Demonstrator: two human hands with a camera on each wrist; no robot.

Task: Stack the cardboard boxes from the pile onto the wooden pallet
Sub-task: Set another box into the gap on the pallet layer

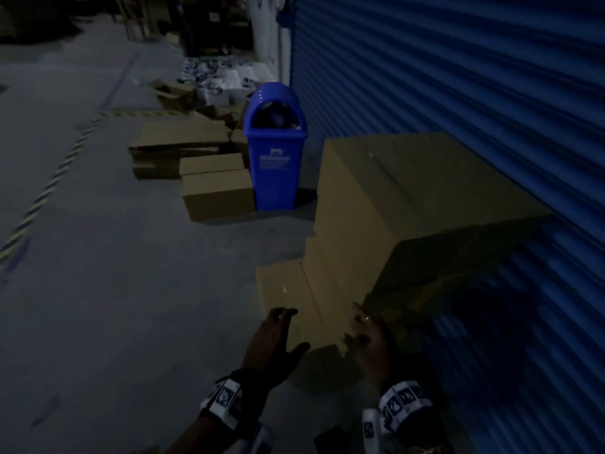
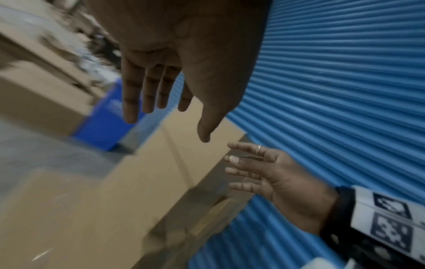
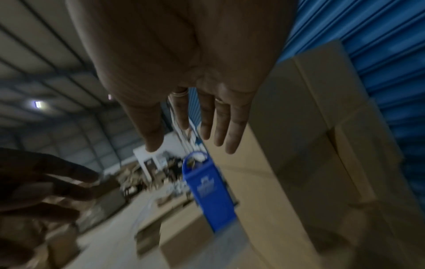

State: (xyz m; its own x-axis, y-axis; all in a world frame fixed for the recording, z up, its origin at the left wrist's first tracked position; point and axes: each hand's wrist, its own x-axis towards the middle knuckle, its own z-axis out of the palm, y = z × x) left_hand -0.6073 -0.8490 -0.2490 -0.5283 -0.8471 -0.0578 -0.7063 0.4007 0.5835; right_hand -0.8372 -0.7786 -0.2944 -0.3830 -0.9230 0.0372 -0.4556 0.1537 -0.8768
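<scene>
Both grips, left hand [image 1: 273, 345] and right hand [image 1: 371, 342], are wide and empty, so should hold opposite sides of the low brown cardboard box [image 1: 294, 299].

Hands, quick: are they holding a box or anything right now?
Left hand: open, fingers spread, holding nothing.
Right hand: open, fingers straight, holding nothing, close to the cardboard boxes.

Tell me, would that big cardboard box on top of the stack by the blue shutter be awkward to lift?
Probably awkward. The top box looks much wider than either open hand, left hand or right hand, so one hand likely won't do. Its flat, crisp faces suggest stiff walls that shouldn't sag. It juts past the boxes below, so a push might tip it. Its weight cannot be judged.
</scene>
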